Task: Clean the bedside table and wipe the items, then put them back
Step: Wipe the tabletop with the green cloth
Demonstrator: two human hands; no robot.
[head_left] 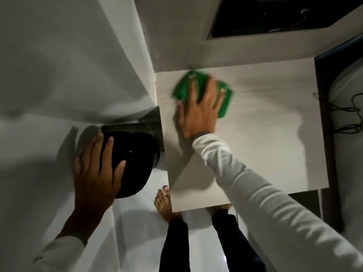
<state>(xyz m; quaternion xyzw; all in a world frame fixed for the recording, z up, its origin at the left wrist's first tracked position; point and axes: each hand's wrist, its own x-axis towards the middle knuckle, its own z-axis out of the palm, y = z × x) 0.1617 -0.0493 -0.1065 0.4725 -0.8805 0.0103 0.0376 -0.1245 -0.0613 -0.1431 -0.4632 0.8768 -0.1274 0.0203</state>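
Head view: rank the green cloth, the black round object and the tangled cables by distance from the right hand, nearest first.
1. green cloth: pressed flat under the right hand at the table's far left.
2. black round object: off the table's left edge, under the left hand.
3. tangled cables: beyond the table's right edge.

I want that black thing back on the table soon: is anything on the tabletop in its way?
Only the right hand pressing the green cloth at the bedside table's far side; the rest is bare.

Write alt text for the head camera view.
The right hand presses a green cloth flat on the white bedside table, near its back edge. The left hand holds a black round object off to the table's side, above the floor.
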